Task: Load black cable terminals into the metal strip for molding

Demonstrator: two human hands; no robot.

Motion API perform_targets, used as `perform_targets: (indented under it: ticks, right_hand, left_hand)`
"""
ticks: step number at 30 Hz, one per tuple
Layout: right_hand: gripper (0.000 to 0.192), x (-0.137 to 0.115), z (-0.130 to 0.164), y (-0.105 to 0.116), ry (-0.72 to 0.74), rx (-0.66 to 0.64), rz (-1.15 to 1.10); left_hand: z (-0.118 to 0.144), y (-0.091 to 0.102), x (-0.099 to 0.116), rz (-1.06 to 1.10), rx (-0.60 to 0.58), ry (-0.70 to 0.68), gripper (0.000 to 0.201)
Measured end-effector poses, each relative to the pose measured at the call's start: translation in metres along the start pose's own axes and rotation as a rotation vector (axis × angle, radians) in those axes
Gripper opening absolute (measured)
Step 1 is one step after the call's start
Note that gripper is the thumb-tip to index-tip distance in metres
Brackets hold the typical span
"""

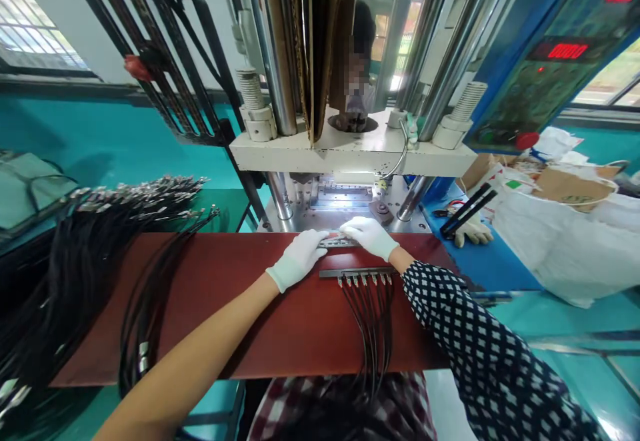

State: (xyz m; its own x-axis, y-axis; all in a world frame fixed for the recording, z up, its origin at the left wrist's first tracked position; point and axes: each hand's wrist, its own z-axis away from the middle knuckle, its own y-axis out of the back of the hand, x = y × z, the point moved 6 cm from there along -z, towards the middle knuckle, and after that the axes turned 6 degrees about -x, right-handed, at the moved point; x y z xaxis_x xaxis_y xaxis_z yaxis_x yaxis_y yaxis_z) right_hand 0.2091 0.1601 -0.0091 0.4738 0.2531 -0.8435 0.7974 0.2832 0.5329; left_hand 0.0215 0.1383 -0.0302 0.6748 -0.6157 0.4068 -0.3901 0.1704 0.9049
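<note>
A slim metal plate (339, 243) with a row of small features lies at the far edge of the board, in front of the press. My left hand (299, 254), in a white glove, has its fingers closed on the plate's left end. Over the right part, my right hand (370, 236), also gloved in white, grips it from above and hides that end. Just nearer to me rests a dark bar (350, 272) holding several metal cable ends. Black cables (367, 321) run from it over the board's front edge toward my lap.
The red-brown board (260, 341) spans the front of the press (350, 154). Piles of black cables (80, 261) cover its left side. On the right are black-handled tools (467, 212), a glove (474, 231), a white sack (560, 234) and a control panel (555, 74).
</note>
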Motion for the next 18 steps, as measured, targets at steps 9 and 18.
perform_targets:
  ticks: [9, 18]
  right_hand:
    - [0.082, 0.019, 0.052, 0.059, -0.225, 0.388, -0.465]
    - [0.065, 0.04, 0.173, 0.099, -0.402, 0.584, -0.55]
  left_hand:
    - [0.001, -0.006, -0.004, 0.003, 0.022, -0.096, 0.025]
    - [0.013, -0.001, 0.004, -0.065, 0.111, -0.174, 0.034]
